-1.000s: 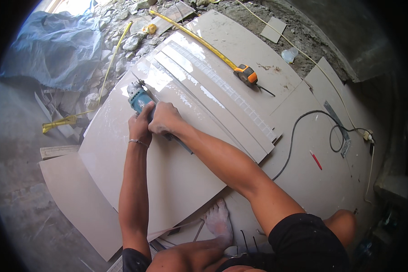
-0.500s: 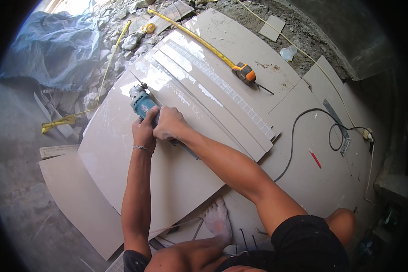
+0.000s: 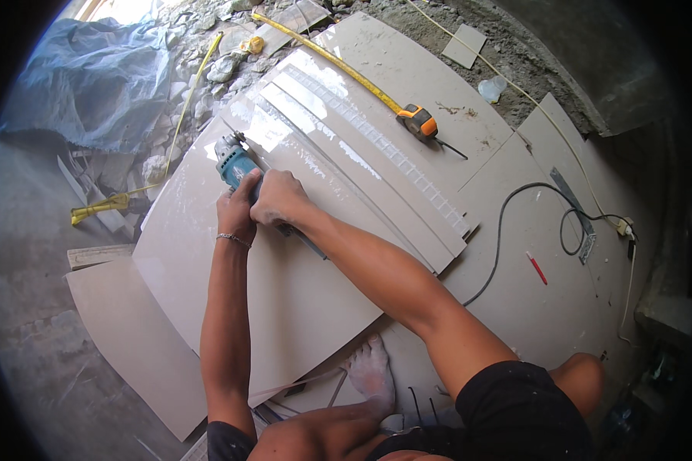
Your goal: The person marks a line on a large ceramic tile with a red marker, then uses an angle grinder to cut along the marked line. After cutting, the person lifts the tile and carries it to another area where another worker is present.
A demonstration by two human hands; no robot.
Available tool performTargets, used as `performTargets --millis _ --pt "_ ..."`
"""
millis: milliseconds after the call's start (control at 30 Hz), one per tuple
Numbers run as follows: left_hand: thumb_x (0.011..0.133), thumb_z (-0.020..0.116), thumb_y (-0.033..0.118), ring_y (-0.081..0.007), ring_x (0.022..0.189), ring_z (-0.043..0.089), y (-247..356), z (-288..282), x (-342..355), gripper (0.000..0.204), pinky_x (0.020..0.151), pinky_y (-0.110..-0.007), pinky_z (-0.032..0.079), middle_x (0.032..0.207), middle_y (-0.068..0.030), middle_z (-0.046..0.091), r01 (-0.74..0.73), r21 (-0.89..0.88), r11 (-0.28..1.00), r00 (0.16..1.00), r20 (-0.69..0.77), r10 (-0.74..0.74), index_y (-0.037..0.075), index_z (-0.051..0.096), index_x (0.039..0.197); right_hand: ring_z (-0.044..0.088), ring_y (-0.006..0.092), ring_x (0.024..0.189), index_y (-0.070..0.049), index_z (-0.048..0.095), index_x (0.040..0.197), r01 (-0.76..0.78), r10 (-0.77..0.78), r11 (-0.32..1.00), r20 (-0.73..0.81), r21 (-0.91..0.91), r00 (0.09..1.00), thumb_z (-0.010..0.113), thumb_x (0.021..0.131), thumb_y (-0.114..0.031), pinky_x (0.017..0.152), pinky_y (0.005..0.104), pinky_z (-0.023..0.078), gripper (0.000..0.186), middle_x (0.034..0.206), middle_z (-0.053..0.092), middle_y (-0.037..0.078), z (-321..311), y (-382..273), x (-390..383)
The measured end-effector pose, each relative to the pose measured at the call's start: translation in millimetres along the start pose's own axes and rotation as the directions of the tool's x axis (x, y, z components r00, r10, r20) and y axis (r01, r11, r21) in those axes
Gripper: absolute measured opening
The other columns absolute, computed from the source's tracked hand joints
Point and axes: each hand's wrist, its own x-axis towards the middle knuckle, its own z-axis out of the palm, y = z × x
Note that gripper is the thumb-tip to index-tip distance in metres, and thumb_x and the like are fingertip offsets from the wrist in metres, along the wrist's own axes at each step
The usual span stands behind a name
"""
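Observation:
A teal angle grinder (image 3: pixel 236 164) is held in both of my hands over the upper part of a large beige tile (image 3: pixel 300 330). My left hand (image 3: pixel 237 209) is wrapped round its body, just behind the metal head. My right hand (image 3: pixel 279 200) grips it farther back, pressed close beside the left. The thin disc at the front sits by the tile surface; whether it touches cannot be made out. Long, narrow tile strips (image 3: pixel 361 165) lie to the right of the grinder. White glare covers parts of them and of the tile.
An orange and black tape measure (image 3: pixel 417 121) lies beyond the strips, its yellow blade pulled out. Rubble (image 3: pixel 223 71) and a blue sheet (image 3: pixel 84 84) lie far left. At right are a black cord (image 3: pixel 498 230), a metal square (image 3: pixel 573 203) and a red pen (image 3: pixel 537 269). My bare foot (image 3: pixel 370 373) is near the tile's edge.
Both hands and the grinder have shifted slightly to the left and away from me. The grip is the same; the surrounding things have hardly moved in view.

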Motion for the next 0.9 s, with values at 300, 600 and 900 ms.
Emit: performTargets --millis 300,600,900 --pt "0.090 0.087 0.022 -0.0217 0.087 0.074 -1 -4 8 0.052 0.078 -0.034 0.061 0.106 -0.0157 0.073 0.007 -0.034 0.999 1.000 0.008 -0.007 -0.015 0.063 0.117 0.069 0.0384 0.125 0.008 0.069 0.121 -0.006 0.006 1.000 -0.007 -0.008 1.000 0.079 0.074 -0.015 0.105 0.0397 0.058 0.053 0.128 0.071 0.029 -2 -8 1" --pt "0.091 0.085 0.021 -0.0200 0.085 0.073 -9 4 -14 0.048 0.077 -0.033 0.060 0.103 -0.0138 0.073 0.012 -0.029 1.000 1.000 0.003 -0.012 -0.014 0.065 0.117 0.074 0.0428 0.111 0.013 0.067 0.113 0.034 -0.035 0.999 -0.023 -0.022 0.999 0.078 0.071 -0.015 0.096 0.0420 0.061 0.051 0.113 0.073 0.033 1 9 -12" --pt "0.093 0.084 0.019 -0.0196 0.083 0.073 -20 15 -40 0.042 0.077 -0.033 0.060 0.102 -0.0132 0.073 0.004 -0.050 0.999 1.000 -0.019 -0.005 -0.012 0.066 0.114 0.070 0.0418 0.122 0.008 0.067 0.119 0.007 -0.007 1.000 -0.027 -0.002 1.000 0.082 0.072 -0.014 0.104 0.0419 0.058 0.054 0.124 0.071 0.031 -2 22 -39"
